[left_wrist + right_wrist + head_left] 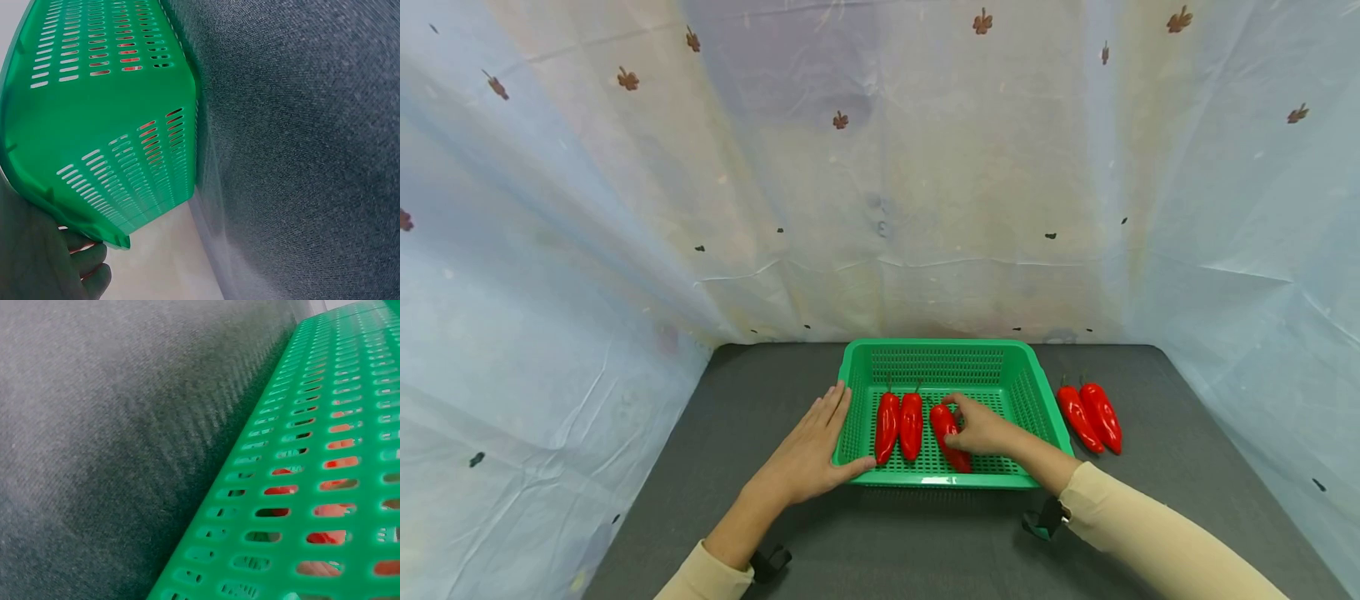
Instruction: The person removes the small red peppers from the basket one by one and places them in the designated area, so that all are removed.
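Observation:
A green perforated plastic basket [940, 481] sits on the dark table. My left hand [808, 450] rests on its left rim with fingers straight and thumb spread over the front corner; the left wrist view shows the fingertips by the rim. Inside the basket, my right hand [983, 429] pinches a glossy red chili pepper [940, 417] that lies tilted on the basket floor. To its left, two more red chili peppers [887, 425] lie side by side, stems pointing away. From the right wrist, the basket wall [356, 481] hides most of that hand, with red showing through the slots.
Two red chili peppers [1078, 418] lie touching on the table just right of the basket. The grey-black table surface [910, 542] runs around the basket. A pale patterned sheet [940, 183] hangs behind and along both sides.

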`<move>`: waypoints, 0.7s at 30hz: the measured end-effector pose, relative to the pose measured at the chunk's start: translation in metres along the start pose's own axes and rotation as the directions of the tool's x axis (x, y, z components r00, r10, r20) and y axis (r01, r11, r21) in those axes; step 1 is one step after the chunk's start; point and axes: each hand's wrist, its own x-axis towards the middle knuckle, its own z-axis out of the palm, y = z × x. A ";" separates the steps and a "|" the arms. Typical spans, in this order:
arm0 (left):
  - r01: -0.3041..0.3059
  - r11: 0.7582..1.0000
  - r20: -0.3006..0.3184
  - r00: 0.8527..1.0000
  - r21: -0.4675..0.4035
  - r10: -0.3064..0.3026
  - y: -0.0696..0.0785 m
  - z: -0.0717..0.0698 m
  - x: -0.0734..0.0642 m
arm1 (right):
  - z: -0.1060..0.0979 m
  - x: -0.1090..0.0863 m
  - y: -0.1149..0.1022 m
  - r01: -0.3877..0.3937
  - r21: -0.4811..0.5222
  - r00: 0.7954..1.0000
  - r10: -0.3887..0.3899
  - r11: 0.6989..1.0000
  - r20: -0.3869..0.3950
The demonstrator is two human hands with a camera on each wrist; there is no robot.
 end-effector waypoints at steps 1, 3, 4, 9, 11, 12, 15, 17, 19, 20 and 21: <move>-0.001 1.000 -0.001 1.000 0.001 0.001 0.000 0.000 0.000 | -0.001 0.000 0.000 -0.003 0.001 1.000 0.003 1.000 -0.007; -0.001 1.000 -0.001 1.000 0.003 0.001 0.000 0.000 0.000 | -0.002 0.000 0.000 0.001 0.006 1.000 -0.001 1.000 -0.021; -0.001 1.000 -0.002 1.000 0.004 0.001 0.000 0.000 0.000 | -0.003 0.000 0.000 0.003 0.010 1.000 -0.002 1.000 -0.029; 0.007 1.000 0.006 1.000 -0.002 -0.007 0.000 0.000 0.000 | -0.008 0.000 0.002 0.017 0.065 0.997 -0.013 0.998 -0.071; 0.008 1.000 0.006 1.000 -0.001 -0.008 0.000 -0.001 -0.001 | -0.010 -0.001 0.001 0.023 0.089 0.996 -0.014 0.996 -0.092; 0.007 1.000 0.004 1.000 -0.002 -0.007 0.000 0.000 0.000 | -0.011 -0.002 0.000 0.029 0.095 0.995 -0.019 0.995 -0.101; 0.009 1.000 0.005 1.000 0.000 -0.009 0.001 -0.001 -0.001 | -0.015 -0.006 -0.003 0.042 0.103 0.992 -0.028 0.994 -0.126; 0.011 1.000 0.008 1.000 -0.008 -0.011 0.001 -0.002 -0.001 | -0.019 -0.008 -0.005 0.048 0.096 0.989 -0.035 0.994 -0.142; 0.015 1.000 0.014 1.000 -0.013 -0.015 0.003 -0.003 -0.001 | -0.023 -0.011 -0.006 0.056 0.088 0.987 -0.042 0.995 -0.156; 0.014 1.000 0.014 1.000 -0.015 -0.014 0.003 -0.003 -0.001 | -0.025 -0.013 -0.006 0.058 0.085 0.986 -0.043 0.995 -0.163; 0.013 1.000 0.012 1.000 -0.014 -0.013 0.003 -0.003 -0.001 | -0.027 -0.014 -0.007 0.063 0.084 0.984 -0.047 0.995 -0.172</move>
